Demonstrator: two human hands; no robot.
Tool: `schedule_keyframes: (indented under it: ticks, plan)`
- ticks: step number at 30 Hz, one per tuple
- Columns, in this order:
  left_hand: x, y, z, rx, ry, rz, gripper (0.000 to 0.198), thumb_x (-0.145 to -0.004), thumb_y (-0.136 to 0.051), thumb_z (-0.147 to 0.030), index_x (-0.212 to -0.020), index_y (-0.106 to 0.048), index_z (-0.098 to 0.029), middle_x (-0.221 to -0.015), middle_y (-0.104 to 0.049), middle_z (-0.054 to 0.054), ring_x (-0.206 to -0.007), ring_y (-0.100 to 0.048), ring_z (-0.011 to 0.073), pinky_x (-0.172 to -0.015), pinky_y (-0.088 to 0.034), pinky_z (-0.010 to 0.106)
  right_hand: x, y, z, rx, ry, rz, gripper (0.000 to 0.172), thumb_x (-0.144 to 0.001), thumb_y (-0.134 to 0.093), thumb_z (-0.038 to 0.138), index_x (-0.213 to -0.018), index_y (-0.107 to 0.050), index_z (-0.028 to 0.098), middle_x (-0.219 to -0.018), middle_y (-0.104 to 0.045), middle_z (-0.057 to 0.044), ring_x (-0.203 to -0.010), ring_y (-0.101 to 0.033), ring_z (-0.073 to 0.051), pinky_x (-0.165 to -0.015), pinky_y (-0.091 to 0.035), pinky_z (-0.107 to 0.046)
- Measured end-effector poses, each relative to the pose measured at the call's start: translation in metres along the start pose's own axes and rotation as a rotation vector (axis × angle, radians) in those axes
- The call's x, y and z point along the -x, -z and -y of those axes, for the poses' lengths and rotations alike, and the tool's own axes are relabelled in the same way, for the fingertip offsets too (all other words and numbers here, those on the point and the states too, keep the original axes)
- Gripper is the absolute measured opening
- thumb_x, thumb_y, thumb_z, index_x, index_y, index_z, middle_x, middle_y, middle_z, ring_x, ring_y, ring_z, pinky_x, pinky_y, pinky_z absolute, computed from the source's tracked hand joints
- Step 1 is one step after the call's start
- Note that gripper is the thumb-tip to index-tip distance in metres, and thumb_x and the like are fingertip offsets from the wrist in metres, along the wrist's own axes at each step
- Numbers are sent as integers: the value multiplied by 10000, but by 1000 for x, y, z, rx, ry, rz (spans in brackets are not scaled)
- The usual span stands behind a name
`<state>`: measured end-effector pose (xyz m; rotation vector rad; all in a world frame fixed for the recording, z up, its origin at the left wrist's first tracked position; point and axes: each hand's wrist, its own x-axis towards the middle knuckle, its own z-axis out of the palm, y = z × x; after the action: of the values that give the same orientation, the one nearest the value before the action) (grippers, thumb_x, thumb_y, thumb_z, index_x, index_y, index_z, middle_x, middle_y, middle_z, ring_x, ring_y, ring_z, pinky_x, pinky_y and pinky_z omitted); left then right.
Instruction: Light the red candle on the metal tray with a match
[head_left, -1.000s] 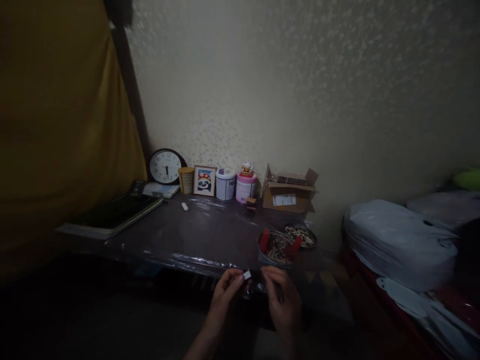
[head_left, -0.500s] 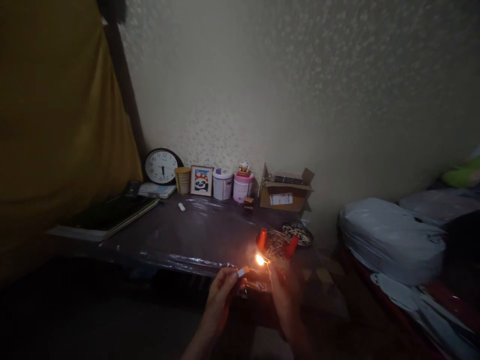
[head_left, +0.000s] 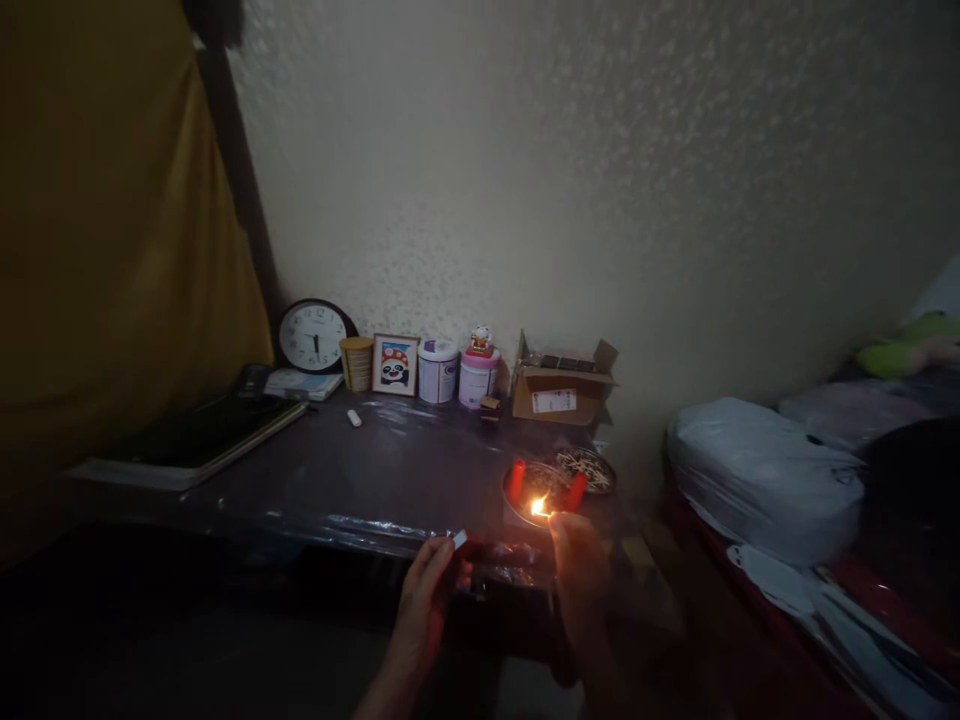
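Here the right hand [head_left: 577,560] pinches a burning match [head_left: 541,508] beside the red candles [head_left: 516,481] near the surface's front edge; the left hand [head_left: 424,600] grips what looks like a matchbox [head_left: 459,540].

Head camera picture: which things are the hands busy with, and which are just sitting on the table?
In use:
left hand holding a matchbox
right hand holding a burning match
two red candles in a metal dish

Just lying about:
clock
panda picture
two tins
cardboard box
notebook
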<state>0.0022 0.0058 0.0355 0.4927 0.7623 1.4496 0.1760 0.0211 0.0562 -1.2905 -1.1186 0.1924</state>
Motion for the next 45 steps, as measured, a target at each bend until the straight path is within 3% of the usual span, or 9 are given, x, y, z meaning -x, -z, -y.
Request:
schedule_keyframes:
  ticks: [7, 15, 25, 30, 36, 45]
  plan:
    - [-4, 2, 3, 14, 7, 23, 256, -613, -747, -356, -741, -639, -163, -815, -705, 37, -586, -586, 96, -543, -469, 201, -4, -3, 5, -30, -68, 8, 195, -747, -536, 382, -681, -603, 211, -693, -626, 0, -673, -582, -170, -650, -467, -301]
    - [-5, 3, 6, 39, 33, 13, 288, -591, -750, -397, -740, -626, -184, -635, -648, -25, -526, -566, 94, -507, -435, 198, -7, -8, -4, -96, -110, 17, 207, -725, -580, 394, -722, -608, 189, -704, -666, -22, -684, -621, -191, -677, -481, -310]
    - [-11, 7, 13, 14, 34, 52, 248, -674, -692, -395, -774, -628, -176, -656, -632, -18, -572, -569, 105, -542, -434, 207, -20, -14, 10, -116, -184, 40, 215, -711, -596, 416, -726, -600, 202, -695, -675, -16, -671, -632, -195, -640, -486, -296]
    - [-11, 4, 13, 25, 58, 10, 295, -606, -732, -417, -756, -628, -186, -628, -632, -24, -530, -553, 102, -518, -429, 211, -28, -18, 10, -217, -150, 79, 241, -688, -632, 422, -747, -608, 189, -709, -679, -22, -681, -634, -196, -644, -494, -311]
    - [-8, -2, 8, 8, 50, -30, 344, -547, -757, -451, -733, -637, -187, -664, -635, -29, -563, -568, 109, -532, -434, 217, -40, -26, 8, -314, -121, 38, 264, -638, -681, 414, -727, -612, 175, -658, -670, -23, -635, -630, -185, -625, -499, -311]
    - [-7, -2, 8, 27, 51, 25, 278, -603, -732, -415, -719, -635, -181, -687, -643, -12, -580, -564, 113, -548, -437, 224, -55, -41, -10, -360, -94, -1, 272, -620, -685, 413, -696, -622, 159, -646, -664, -24, -599, -618, -162, -597, -498, -287]
